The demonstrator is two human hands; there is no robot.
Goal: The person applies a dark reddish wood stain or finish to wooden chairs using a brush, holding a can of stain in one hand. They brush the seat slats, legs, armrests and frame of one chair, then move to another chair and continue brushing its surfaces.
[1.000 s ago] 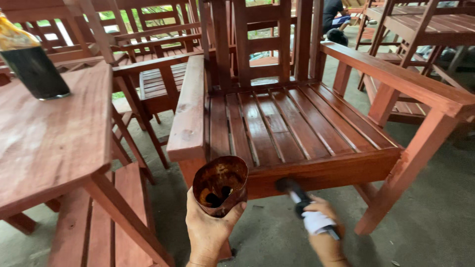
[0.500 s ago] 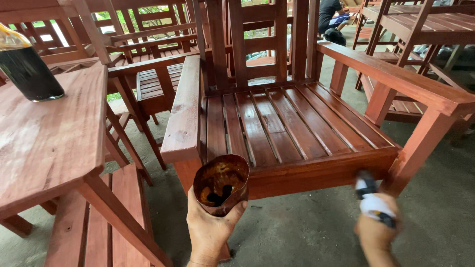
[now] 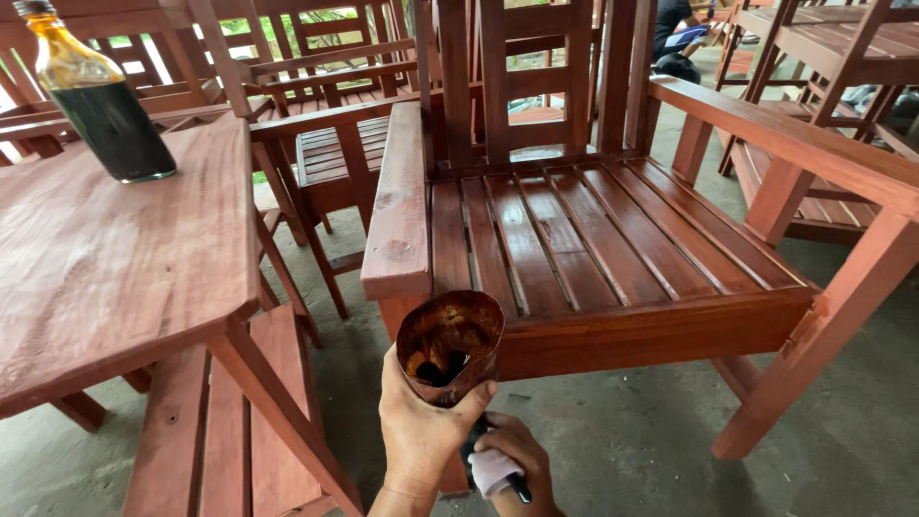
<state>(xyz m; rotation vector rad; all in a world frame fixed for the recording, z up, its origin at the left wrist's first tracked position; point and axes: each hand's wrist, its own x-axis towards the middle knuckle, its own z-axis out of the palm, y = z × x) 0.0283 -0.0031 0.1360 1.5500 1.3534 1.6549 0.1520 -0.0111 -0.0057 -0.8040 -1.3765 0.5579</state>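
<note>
Right hand (image 3: 507,464), closed on a dark brush handle (image 3: 517,488), has swung from lower right in beside the left hand (image 3: 421,436), which clasps the stain-smeared cup (image 3: 450,345), likely for reloading.

The cup (image 3: 448,347) hides most of the brush (image 3: 493,460). The bottle (image 3: 94,94) top is cut off at the edge.

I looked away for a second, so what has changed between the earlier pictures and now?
The right hand, gripping a dark-handled brush wrapped in pale cloth, swung out to the right, then came back in beside the left hand. The left hand kept holding the stain-smeared cut plastic cup. The red-brown slatted wooden chair stayed put.
</note>
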